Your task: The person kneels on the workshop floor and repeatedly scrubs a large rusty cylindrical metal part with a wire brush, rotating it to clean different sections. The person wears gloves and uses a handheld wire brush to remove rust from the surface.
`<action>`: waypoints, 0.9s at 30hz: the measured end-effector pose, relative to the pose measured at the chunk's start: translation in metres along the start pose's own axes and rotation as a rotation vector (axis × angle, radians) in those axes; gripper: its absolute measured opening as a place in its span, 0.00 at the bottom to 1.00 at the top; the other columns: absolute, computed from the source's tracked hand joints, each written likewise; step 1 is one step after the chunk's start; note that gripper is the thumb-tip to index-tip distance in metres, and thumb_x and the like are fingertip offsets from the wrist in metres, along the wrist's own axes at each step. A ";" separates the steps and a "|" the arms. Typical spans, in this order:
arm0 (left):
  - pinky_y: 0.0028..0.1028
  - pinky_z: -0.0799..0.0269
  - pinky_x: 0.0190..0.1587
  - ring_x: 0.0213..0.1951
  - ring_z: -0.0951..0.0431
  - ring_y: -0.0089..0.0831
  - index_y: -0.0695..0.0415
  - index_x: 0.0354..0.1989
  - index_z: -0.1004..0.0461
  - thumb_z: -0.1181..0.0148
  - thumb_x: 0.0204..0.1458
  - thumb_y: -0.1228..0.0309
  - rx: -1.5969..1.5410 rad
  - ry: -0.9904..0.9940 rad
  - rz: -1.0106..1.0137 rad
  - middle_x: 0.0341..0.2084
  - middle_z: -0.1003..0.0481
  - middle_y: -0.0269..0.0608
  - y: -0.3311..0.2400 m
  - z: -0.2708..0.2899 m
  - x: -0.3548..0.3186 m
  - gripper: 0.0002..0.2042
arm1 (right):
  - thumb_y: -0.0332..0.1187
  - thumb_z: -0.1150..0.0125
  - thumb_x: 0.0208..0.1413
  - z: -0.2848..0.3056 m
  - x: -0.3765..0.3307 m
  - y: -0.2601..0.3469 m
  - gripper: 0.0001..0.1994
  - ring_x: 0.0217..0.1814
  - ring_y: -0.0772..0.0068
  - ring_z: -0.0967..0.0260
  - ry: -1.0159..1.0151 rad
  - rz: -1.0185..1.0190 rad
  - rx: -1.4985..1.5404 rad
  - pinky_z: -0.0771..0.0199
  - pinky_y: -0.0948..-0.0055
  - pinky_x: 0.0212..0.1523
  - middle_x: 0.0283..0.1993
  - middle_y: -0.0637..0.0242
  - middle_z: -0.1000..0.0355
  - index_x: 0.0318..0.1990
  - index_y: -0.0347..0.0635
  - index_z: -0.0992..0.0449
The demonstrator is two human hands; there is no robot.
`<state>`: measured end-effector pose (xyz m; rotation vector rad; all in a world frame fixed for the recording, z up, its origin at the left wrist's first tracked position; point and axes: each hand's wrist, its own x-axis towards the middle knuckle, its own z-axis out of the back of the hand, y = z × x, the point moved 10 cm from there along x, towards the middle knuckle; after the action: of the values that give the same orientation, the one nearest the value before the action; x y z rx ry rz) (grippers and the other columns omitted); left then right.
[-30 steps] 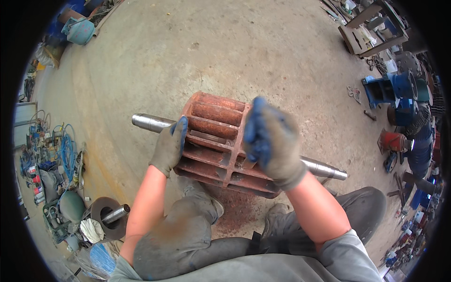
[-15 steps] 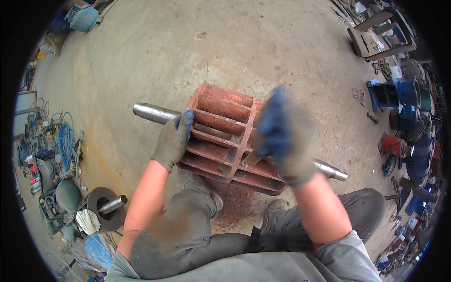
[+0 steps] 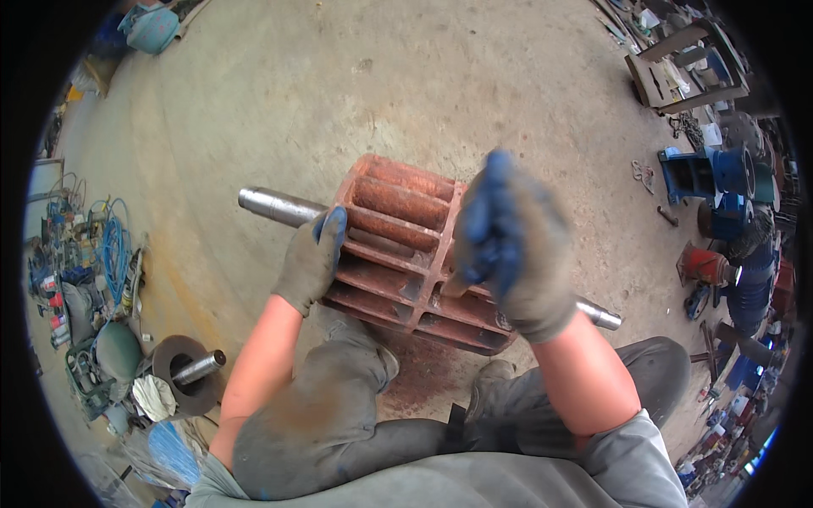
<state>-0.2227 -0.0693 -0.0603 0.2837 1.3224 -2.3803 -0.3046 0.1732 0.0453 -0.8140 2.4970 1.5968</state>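
A rusty red ribbed rotor (image 3: 406, 250) on a steel shaft (image 3: 275, 206) lies on the concrete floor (image 3: 339, 85) at mid-frame. The gloved left hand (image 3: 312, 261) grips its left end rim, fingers wrapped over the edge. The gloved right hand (image 3: 508, 245) is lifted above the rotor's right half, fingers loosely curled around nothing, hiding that part. Lower left stands a grey flanged shaft piece (image 3: 186, 372); blue machine parts (image 3: 720, 182) sit at right

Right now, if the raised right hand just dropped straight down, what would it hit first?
Most likely the rusty red ribbed rotor, on its upper ribs just right of the middle plate. The right hand hovers directly over that part, though its height above it is hard to judge.
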 end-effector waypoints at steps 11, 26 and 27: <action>0.47 0.25 0.51 0.41 0.20 0.62 0.67 0.51 0.20 0.56 0.74 0.39 0.004 0.033 0.065 0.36 0.19 0.65 0.012 -0.002 -0.005 0.35 | 0.55 0.59 0.82 -0.005 -0.010 0.003 0.28 0.15 0.73 0.39 0.095 0.106 -0.033 0.26 0.67 0.16 0.18 0.71 0.40 0.29 0.46 0.32; 0.47 0.27 0.47 0.35 0.24 0.55 0.67 0.47 0.21 0.56 0.75 0.41 -0.007 -0.008 -0.010 0.30 0.22 0.61 0.002 0.005 -0.003 0.34 | 0.53 0.60 0.83 0.009 0.001 -0.005 0.27 0.15 0.77 0.53 0.065 0.040 -0.044 0.36 0.71 0.16 0.17 0.75 0.45 0.28 0.49 0.38; 0.46 0.27 0.47 0.35 0.24 0.54 0.67 0.46 0.21 0.57 0.75 0.40 -0.023 -0.045 -0.035 0.30 0.23 0.60 0.000 0.007 -0.004 0.35 | 0.53 0.60 0.82 0.013 0.000 -0.004 0.27 0.15 0.77 0.53 0.058 0.031 -0.019 0.35 0.71 0.16 0.17 0.75 0.46 0.28 0.49 0.38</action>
<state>-0.2192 -0.0739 -0.0550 0.2010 1.3440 -2.3848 -0.3054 0.1834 0.0357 -0.8393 2.5502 1.6322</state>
